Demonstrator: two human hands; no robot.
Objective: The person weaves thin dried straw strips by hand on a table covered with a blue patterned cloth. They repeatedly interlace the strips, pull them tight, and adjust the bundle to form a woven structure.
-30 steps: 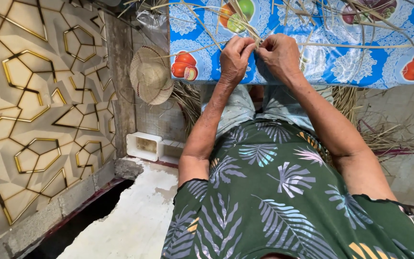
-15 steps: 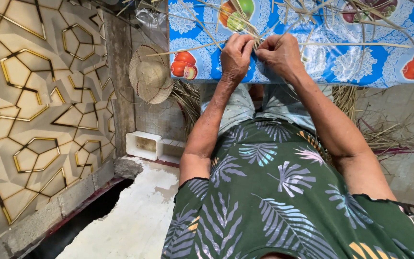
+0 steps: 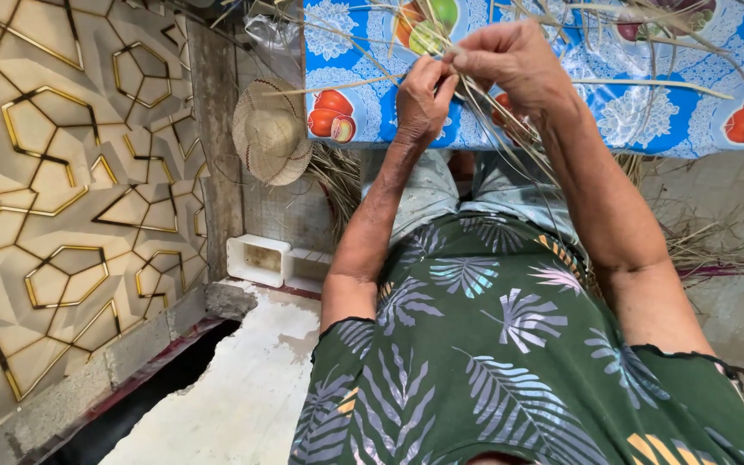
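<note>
Two bare forearms extend forward from a dark green garment (image 3: 510, 362) printed with pale palm-leaf shapes, the nearest item in view. Below and left of it lies a rough, pale concrete slab (image 3: 234, 387) beside a dark gap at the base of the wall.

The left hand (image 3: 422, 99) is closed, with fingers curled and thumb pressed against them, pinching thin dry straw strands (image 3: 484, 95) at the table edge. The right hand (image 3: 514, 60) is also closed, fingertips bunched together on the same strands, just beside the left hand and almost touching it. The strands are narrow, flat, tan and fibrous; they run from between the two hands down toward the lap and fan out across the table top.

The table (image 3: 647, 120) carries a glossy blue cover printed with white lace-like medallions and red and green fruit. More loose strands lie on it, crossing at shallow angles.

Under the table, a heap of dry straw (image 3: 699, 232) rests on the floor. At the left, a white rectangular hollow block (image 3: 260, 258) sits on the floor against the wall. Above it hangs a round woven straw hat (image 3: 270, 133), coarse in texture. The wall panel (image 3: 62, 189) on the left shows a beige relief of hexagons outlined in gold lines.
</note>
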